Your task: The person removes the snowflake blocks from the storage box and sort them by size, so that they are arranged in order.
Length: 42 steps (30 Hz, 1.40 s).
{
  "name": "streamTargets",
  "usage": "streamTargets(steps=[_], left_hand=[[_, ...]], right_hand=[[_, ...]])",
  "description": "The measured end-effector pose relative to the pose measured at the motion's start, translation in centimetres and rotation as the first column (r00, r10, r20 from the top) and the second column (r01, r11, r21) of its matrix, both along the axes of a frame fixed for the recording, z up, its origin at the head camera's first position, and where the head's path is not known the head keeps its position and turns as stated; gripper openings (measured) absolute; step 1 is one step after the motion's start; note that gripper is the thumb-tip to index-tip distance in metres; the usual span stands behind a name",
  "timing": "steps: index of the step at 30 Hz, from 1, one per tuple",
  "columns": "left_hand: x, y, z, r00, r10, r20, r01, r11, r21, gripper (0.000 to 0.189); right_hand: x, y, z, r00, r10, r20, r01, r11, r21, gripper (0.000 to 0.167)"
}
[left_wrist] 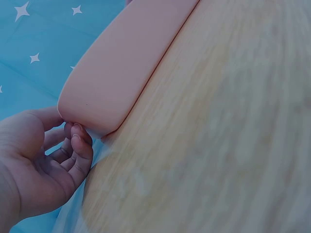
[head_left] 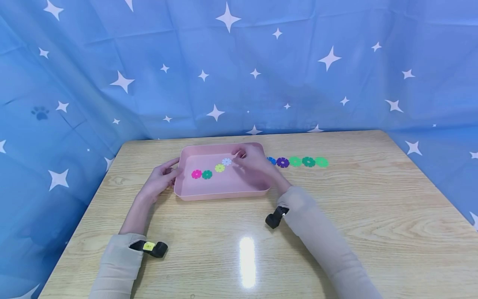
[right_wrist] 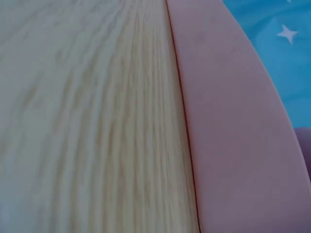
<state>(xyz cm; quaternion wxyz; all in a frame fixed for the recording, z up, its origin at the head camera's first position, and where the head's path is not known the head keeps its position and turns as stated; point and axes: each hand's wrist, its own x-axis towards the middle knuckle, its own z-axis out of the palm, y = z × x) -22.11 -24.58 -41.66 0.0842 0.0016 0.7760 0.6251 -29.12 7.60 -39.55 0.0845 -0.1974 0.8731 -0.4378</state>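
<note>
A shallow pink tray (head_left: 220, 196) sits on the table with several small flower-shaped discs inside. My left hand (head_left: 161, 179) holds the tray's left end, its thumb and fingers at the rim; the left wrist view shows the same hand (left_wrist: 43, 160) at the tray's corner. Over the right part of the tray is my right hand (head_left: 251, 159), its fingers bent and the fingertips right beside a pale white-blue disc (head_left: 226, 162). Whether they pinch something I cannot tell. A yellow-green disc (head_left: 220, 168) adjoins the pale one. Further left lie a pink disc (head_left: 196, 174) and a green disc (head_left: 207, 175).
Right of the tray, a row of discs runs along the wooden table (head_left: 373, 199): blue (head_left: 271, 160), purple (head_left: 282, 162), light green (head_left: 295, 161), dark green (head_left: 308, 162) and another light green (head_left: 321, 162). A blue star-patterned cloth (head_left: 298, 83) hangs behind.
</note>
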Motion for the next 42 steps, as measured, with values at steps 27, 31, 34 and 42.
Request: streamTargets(steps=[27,31,34,42], left_hand=[[0.1,0.1,0.2,1.000,0.002,-0.005,-0.002,1.000,-0.019,0.058],[0.2,0.1,0.3,1.000,-0.004,-0.004,0.004,1.000,-0.012,0.059],[0.3,0.1,0.4,1.000,-0.008,-0.003,0.008,1.000,-0.004,0.060],[0.1,0.1,0.3,1.000,-0.002,-0.002,0.002,1.000,-0.013,0.060]], right_hand=[[0.0,-2.7,-1.0,1.000,-0.017,0.012,0.015,0.989,0.144,0.022],[-0.1,-2.6,-1.0,1.000,-0.017,0.001,0.016,0.990,0.137,0.023],[-0.1,-2.5,-1.0,1.000,-0.029,-0.012,0.030,0.993,0.118,0.021],[0.0,-1.8,-0.9,0.997,-0.073,0.022,0.073,0.997,-0.019,0.010]])
